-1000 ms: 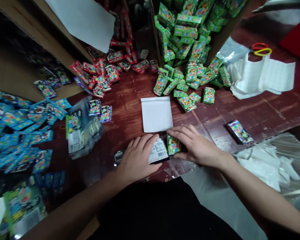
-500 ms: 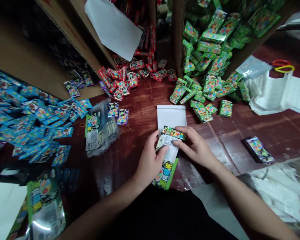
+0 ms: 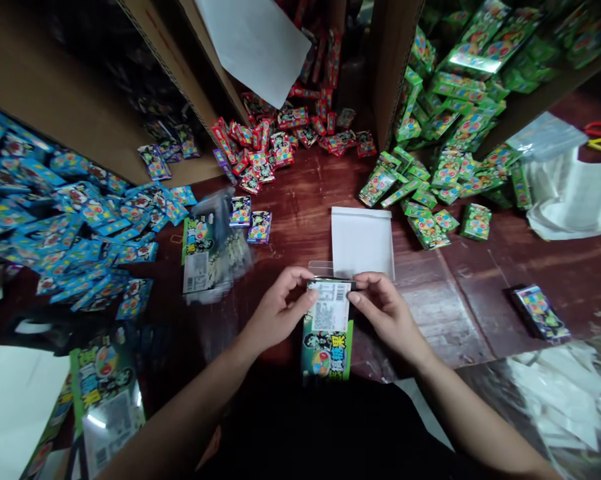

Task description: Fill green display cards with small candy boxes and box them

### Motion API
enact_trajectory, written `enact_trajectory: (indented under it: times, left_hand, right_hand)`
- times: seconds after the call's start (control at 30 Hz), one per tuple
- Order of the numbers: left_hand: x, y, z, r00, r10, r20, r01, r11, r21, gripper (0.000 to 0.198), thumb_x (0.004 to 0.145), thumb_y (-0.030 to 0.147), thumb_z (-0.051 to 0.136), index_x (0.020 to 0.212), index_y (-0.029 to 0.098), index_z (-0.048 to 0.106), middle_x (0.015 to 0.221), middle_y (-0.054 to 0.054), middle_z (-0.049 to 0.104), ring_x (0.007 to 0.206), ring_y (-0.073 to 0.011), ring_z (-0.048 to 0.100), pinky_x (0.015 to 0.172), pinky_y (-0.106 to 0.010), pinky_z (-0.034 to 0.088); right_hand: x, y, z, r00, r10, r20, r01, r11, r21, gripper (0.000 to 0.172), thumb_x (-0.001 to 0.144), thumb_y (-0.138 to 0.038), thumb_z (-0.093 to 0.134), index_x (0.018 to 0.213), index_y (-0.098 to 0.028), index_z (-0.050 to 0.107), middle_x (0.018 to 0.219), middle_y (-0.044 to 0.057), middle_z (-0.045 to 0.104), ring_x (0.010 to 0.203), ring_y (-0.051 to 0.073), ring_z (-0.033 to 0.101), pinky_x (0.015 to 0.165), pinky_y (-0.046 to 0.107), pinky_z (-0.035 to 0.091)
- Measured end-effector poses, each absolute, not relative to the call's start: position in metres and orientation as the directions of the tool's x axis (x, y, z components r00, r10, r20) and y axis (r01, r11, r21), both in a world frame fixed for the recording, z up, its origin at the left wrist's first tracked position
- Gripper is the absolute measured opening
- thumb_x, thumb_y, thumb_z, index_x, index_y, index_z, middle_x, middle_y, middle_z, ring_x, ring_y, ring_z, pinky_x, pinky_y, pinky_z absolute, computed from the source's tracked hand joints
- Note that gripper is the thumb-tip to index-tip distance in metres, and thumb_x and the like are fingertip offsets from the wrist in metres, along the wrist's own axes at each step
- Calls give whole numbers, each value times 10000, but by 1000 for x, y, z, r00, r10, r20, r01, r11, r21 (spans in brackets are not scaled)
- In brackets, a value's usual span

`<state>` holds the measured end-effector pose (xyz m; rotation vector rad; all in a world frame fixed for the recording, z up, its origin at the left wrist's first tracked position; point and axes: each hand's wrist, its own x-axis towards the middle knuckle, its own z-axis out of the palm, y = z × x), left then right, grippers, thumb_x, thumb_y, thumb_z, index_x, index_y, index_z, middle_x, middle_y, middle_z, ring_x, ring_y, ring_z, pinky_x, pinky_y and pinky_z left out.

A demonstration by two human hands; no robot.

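In front of my body, a printed clear plastic candy box (image 3: 327,347) with a green edge and a pale barcode label is held between both hands. My left hand (image 3: 284,312) pinches its upper left corner between thumb and fingers. At the upper right corner, my right hand (image 3: 391,317) grips it the same way. A clear flap sticks up at the box's far end. Just beyond lies a white paper pad (image 3: 363,237). Whether small packs are inside the box is hard to make out.
Blue packs (image 3: 70,220) pile up at left, red packs (image 3: 275,150) at the back, green packs (image 3: 450,160) at right. Flat plastic boxes (image 3: 197,260) and two purple packs (image 3: 259,227) lie left of centre. A dark pack (image 3: 540,312) lies right. Cardboard walls (image 3: 397,60) stand behind.
The small green pack at the box's far end no longer shows there. Both hands have shifted to the box's upper corners, and the box is straighter. The view has swung slightly left.
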<state>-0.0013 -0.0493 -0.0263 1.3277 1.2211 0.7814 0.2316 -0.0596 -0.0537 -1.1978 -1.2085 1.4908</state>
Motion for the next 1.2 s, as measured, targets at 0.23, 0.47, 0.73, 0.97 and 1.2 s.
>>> enact_trajectory:
  times: [0.23, 0.47, 0.73, 0.97, 1.2]
  left_hand:
    - [-6, -44, -19, 146, 965, -219, 262, 176, 949, 170, 959, 346, 565, 977, 195, 642, 1459, -98, 533, 1190, -246, 607, 939, -399, 510]
    - [0, -45, -17, 75, 957, -280, 92, 272, 958, 311, 922, 279, 616, 1223, 201, 597, 1129, -76, 739, 1021, -200, 680, 908, -380, 529]
    - [-5, -32, 2, 211, 942, -260, 287, 194, 938, 170, 864, 322, 697, 932, 168, 713, 1002, -57, 747, 935, -184, 684, 889, -348, 524]
    - [-3, -14, 8, 315, 901, -299, 360, 178, 916, 187, 880, 340, 670, 847, 162, 717, 787, -21, 712, 709, -127, 635, 689, -267, 505]
    - [-17, -15, -4, 434, 850, -298, 171, 247, 954, 251, 800, 290, 769, 1008, 175, 690, 1009, -59, 745, 943, -173, 710, 869, -347, 562]
  right_hand:
    - [228, -49, -41, -296, 951, -93, 67, -76, -995, 219, 944, -372, 643, 1138, -269, 633, 1029, 33, 641, 906, 169, 632, 836, 327, 559]
    - [226, -44, -39, -227, 972, 66, 97, 90, -991, 263, 953, -285, 638, 1216, -282, 636, 1094, 45, 694, 1010, 178, 665, 929, 355, 546]
    - [226, -38, -19, -273, 958, -83, 176, -35, -984, 220, 882, -424, 715, 943, -212, 726, 942, 47, 735, 873, 187, 678, 808, 336, 557]
    - [230, -28, -9, -236, 937, -257, 205, -210, -956, 305, 847, -496, 725, 879, -192, 736, 830, 20, 734, 743, 161, 646, 721, 298, 523]
    - [241, -39, -13, -308, 931, -193, 168, -146, -975, 261, 857, -435, 741, 1039, -247, 749, 1000, 26, 767, 883, 188, 693, 833, 343, 554]
